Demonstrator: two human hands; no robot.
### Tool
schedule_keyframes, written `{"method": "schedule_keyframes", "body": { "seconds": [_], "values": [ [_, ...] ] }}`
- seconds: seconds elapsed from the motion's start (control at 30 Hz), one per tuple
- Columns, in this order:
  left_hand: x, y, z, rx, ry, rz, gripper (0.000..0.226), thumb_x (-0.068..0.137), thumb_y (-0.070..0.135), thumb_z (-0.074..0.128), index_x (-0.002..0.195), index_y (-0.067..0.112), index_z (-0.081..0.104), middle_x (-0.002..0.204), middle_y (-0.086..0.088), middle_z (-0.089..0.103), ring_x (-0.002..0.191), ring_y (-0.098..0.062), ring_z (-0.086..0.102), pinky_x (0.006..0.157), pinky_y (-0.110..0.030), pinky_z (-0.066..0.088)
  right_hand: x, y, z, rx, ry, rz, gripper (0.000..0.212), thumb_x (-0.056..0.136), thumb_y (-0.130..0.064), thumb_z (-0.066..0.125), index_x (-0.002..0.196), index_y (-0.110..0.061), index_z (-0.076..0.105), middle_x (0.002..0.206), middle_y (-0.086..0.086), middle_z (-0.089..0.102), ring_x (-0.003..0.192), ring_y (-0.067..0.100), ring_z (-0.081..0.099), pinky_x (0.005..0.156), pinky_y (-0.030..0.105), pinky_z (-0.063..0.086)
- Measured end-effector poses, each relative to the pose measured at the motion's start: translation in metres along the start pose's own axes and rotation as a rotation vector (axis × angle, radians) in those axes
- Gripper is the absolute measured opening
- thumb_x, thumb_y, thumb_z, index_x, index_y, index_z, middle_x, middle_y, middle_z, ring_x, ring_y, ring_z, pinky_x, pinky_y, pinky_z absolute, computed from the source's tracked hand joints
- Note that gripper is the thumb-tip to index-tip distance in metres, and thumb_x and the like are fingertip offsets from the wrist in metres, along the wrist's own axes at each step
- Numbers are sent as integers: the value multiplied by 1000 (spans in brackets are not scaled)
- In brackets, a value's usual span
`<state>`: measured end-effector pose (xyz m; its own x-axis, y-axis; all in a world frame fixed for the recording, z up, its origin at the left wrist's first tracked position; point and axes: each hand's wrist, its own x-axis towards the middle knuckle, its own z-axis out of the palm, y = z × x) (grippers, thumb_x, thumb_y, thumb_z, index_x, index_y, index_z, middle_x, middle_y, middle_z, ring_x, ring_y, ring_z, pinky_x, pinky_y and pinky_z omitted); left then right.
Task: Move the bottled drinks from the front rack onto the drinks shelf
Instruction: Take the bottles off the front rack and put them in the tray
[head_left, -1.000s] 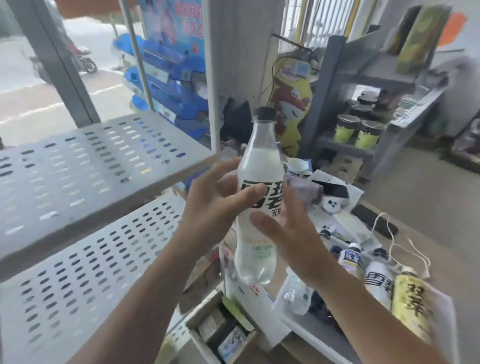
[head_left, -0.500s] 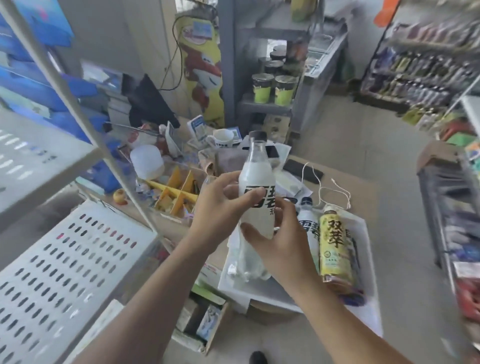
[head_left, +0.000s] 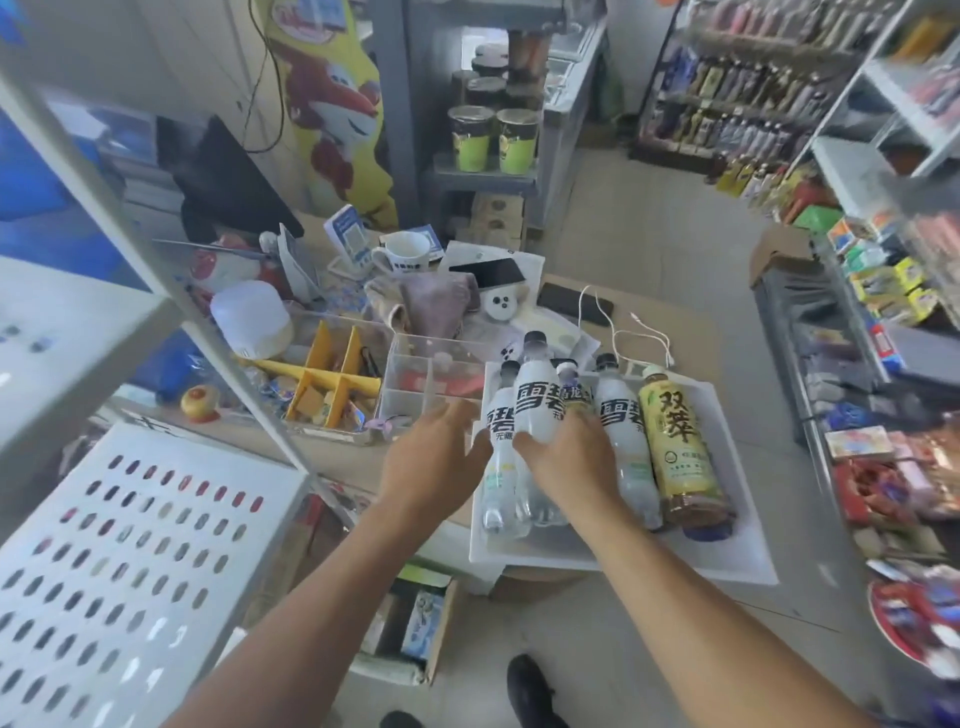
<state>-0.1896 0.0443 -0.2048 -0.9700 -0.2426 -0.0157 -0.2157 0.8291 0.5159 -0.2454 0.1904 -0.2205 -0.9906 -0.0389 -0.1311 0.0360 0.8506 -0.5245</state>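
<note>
A: Report hand status.

B: The right hand (head_left: 563, 460) is gripping a clear plastic bottle with a white label and black cap (head_left: 537, 410), its fingers curling round the lower body. The bottle is standing tilted over the white rectangular tray (head_left: 737, 540). The left hand (head_left: 434, 457) is hovering just beside it, fingers relaxed and slightly spread, tips near a second white-labelled clear bottle (head_left: 500, 447); whether they are touching it I cannot tell.

A: Report tray contents.

B: The second bottle is lying to the left of the held one. A third white-labelled clear bottle (head_left: 623, 431) is lying to the right, and a yellow-labelled tea bottle with a pale cap (head_left: 680, 447) is lying beside that, at the far right. A smaller bottle is showing partly behind the held one.

A: Report surroundings.

B: The tray is sitting on a cluttered counter (head_left: 670, 322). A white perforated metal shelf (head_left: 135, 566) is showing at lower left.
</note>
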Motion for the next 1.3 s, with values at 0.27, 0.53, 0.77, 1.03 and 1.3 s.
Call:
{"method": "schedule_keyframes", "body": {
  "seconds": [0.27, 0.53, 0.77, 1.03, 1.3],
  "values": [
    [-1, -17, 8, -6, -52, 52, 32, 97, 42, 49, 124, 25, 54, 119, 6, 65, 105, -17, 62, 82, -36, 54, -9, -9, 10, -197, 47, 39, 76, 83, -54, 64, 132, 2, 44, 137, 18, 47, 122, 33, 48, 95, 41, 45],
    [-2, -16, 15, 5, -83, 78, 34, 97, 43, 48, 125, 25, 53, 117, 8, 65, 103, -15, 63, 78, -35, 54, -13, -9, 7, -330, -14, 25, 84, 84, -57, 65, 137, 2, 37, 143, 20, 41, 125, 34, 49, 93, 40, 46],
    [-4, -13, 17, -1, -43, 63, 31, 97, 41, 49, 122, 24, 56, 112, 8, 67, 98, -15, 64, 77, -34, 55, -20, -6, 12, -371, 39, -24, 80, 85, -60, 62, 133, -2, 37, 130, 16, 47, 116, 30, 52, 82, 40, 51],
    [-6, -8, 17, 8, -20, 13, 31, 96, 42, 51, 119, 23, 58, 110, 7, 68, 94, -17, 65, 77, -36, 56, -14, 4, 1, -278, -52, -44, 84, 86, -67, 54, 136, -1, 36, 136, 18, 45, 122, 33, 49, 88, 41, 47],
    [-7, 3, 11, 43, 14, -43, 33, 96, 44, 49, 121, 23, 57, 110, 5, 69, 95, -18, 65, 78, -40, 58, -14, 1, -25, -402, 3, -297, 55, 93, -53, 51, 129, -12, 45, 126, 10, 52, 118, 29, 49, 76, 39, 48]
  ]
}}
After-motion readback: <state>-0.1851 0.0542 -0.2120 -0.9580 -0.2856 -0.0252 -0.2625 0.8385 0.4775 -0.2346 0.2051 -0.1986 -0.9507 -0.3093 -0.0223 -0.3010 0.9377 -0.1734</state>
